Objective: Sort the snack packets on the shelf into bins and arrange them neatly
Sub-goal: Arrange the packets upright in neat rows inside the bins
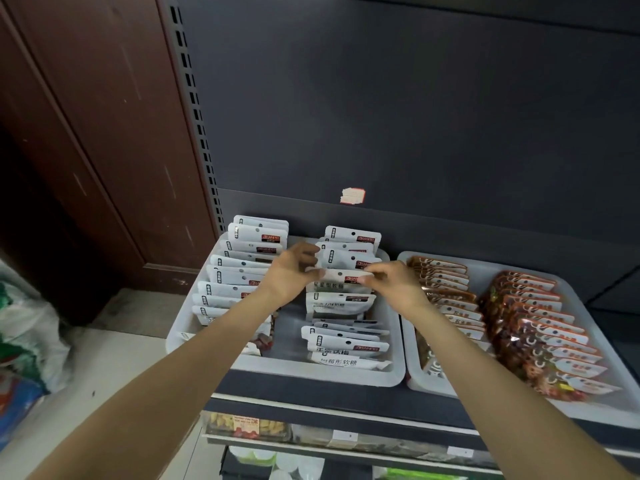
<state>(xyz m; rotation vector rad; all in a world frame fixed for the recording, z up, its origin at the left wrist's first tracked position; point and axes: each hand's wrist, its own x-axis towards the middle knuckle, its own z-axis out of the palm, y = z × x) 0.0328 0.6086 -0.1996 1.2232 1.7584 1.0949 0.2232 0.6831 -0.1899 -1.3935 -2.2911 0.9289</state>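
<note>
Head view is showing a dark shelf point(311, 393) carrying two white plastic bins side by side. The left bin point(284, 370) is holding two rows of white snack packets standing on edge; the right bin point(414, 375) is holding orange-topped packets point(540, 327). Both hands are meeting over the left bin's right row. The left hand point(291, 275) and right hand point(391, 282) are each pinching a top corner of one white packet point(341, 276) between curled fingers. The packet is looking light, thin, floppy and probably slick, so gripping its stiffer sealed top edge seems wisest.
</note>
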